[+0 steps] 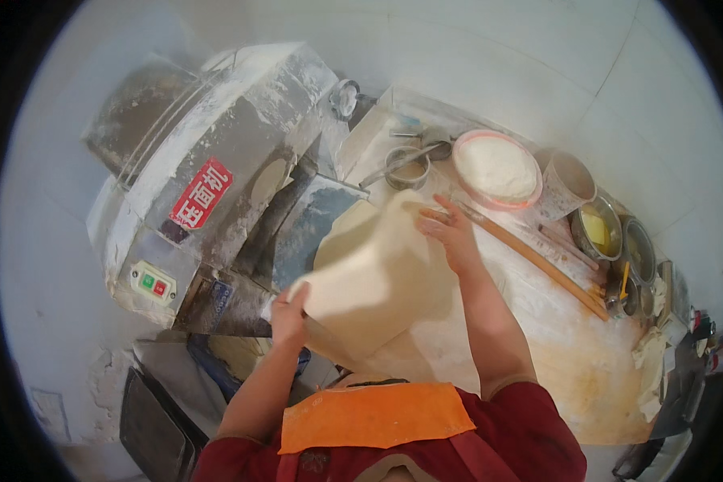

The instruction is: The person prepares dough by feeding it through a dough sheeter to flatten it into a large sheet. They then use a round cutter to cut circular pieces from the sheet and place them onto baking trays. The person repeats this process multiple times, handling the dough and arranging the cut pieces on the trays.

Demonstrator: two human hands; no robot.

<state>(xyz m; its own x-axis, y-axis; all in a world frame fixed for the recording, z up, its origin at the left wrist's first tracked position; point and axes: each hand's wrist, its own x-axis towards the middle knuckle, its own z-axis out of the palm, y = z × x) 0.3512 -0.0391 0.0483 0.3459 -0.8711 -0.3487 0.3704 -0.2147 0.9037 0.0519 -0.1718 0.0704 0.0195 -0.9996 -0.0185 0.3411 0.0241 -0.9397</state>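
Observation:
A wide, thin sheet of pale dough (367, 289) spans the space between my two hands. My left hand (290, 310) pinches its near left edge, with the thumb on top. At the sheet's far right corner is my right hand (449, 229), its fingers spread against the edge; whether they grip it is unclear. The sheet's far left part lies over the floury metal tray (301, 223) of a dough sheeter (247, 126). The rest hangs above the near left side of the floured work table (548, 355).
Right of my right hand, a long wooden rolling pin (536, 265) lies slantwise. Behind it stand a pink-rimmed basin of flour (497, 169), a plastic bucket (569, 181) and several metal pots (597, 229). A ladle (397, 165) rests across a round container. Below the sheeter sits a blue-edged container (217, 361).

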